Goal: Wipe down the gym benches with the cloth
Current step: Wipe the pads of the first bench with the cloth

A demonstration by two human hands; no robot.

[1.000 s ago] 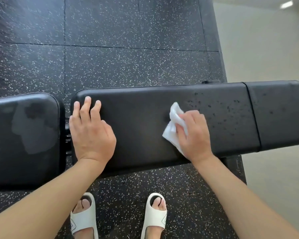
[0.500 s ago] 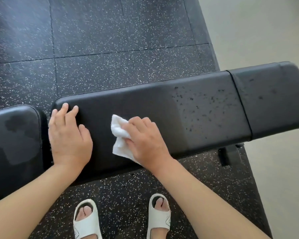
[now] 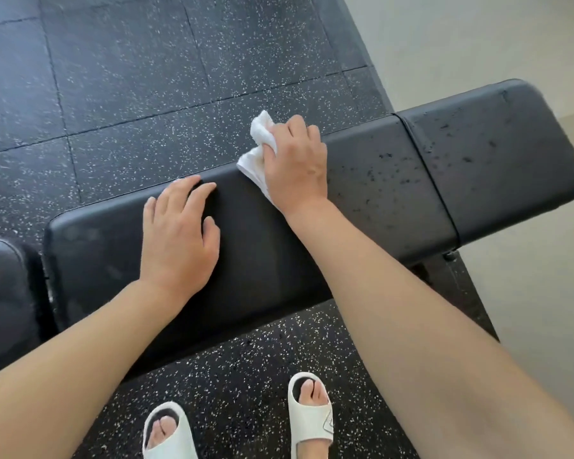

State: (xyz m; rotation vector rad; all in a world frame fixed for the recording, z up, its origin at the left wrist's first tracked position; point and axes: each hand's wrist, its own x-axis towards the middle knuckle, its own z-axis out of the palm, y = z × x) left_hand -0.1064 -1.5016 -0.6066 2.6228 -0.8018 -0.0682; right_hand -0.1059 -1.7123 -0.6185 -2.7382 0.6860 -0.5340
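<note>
My 2 feet stand nearest me on the speckled black rubber floor (image 3: 120, 94), each in a white slide sandal: the left sandal (image 3: 168, 432) and the right sandal (image 3: 310, 417), toes showing through the open fronts.

Just past my toes runs the long black bench pad (image 3: 272, 246), slanting up toward my right. My left forearm crosses its near edge, and my left hand (image 3: 179, 233) lies palm down on the pad, fingers straight and a little spread, the thumb out to the side, the fingertips reaching the far edge. It holds nothing; it only rests on the vinyl.

Farther along and to the right, my right hand (image 3: 295, 164) sits at the pad's far edge with its fingers curled round the white cloth (image 3: 257, 150). The cloth is bunched: 1 lump sticks up past my knuckles and over the far edge, and a flatter fold lies pressed against the pad under my palm.

Beyond that hand the pad's surface is dotted with dark specks and droplets. A seam divides it from the end section (image 3: 497, 154), which carries the same specks. To my far left, a 2nd black pad (image 3: 4, 293) sits across a narrow gap. Pale smooth flooring (image 3: 478, 44) lies past the rubber tiles on the right.
</note>
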